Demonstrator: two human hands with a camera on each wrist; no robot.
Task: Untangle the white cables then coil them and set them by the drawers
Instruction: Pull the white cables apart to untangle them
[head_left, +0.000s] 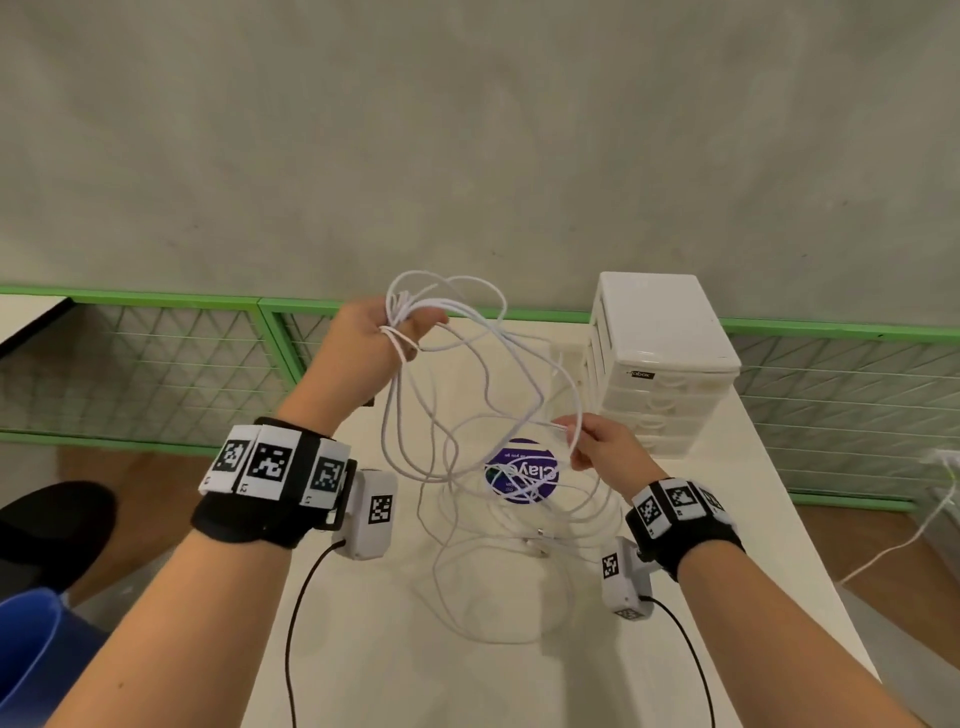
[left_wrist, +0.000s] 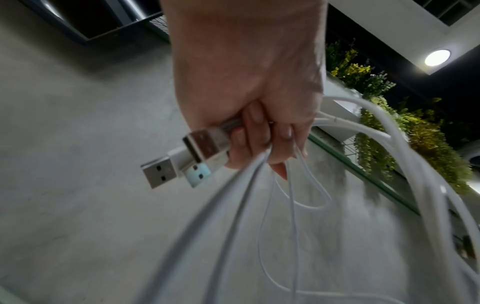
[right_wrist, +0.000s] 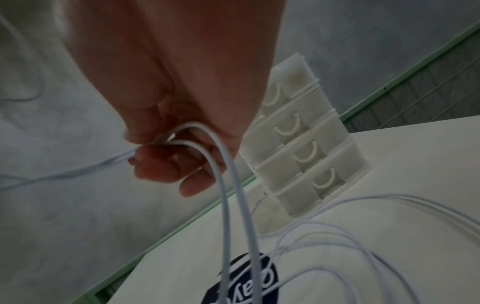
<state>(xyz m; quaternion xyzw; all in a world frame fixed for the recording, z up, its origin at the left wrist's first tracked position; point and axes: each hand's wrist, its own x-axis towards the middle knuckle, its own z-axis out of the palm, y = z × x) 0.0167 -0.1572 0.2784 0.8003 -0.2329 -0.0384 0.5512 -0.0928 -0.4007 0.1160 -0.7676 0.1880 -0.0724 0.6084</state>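
Left hand clenched round gathered USB plugs and white cables, raised above table. Right hand pinched single strand near drawers. Loops trailed onto table. Cables judged light, limp, snag-prone; best held near plugs.

— Report the surroundings, taking the round purple sticker as reference.

— I see it on the white table. Behind it, a green-framed mesh fence before a grey wall. Far left of it, a blue bin; above, a ceiling lamp and hanging foliage.
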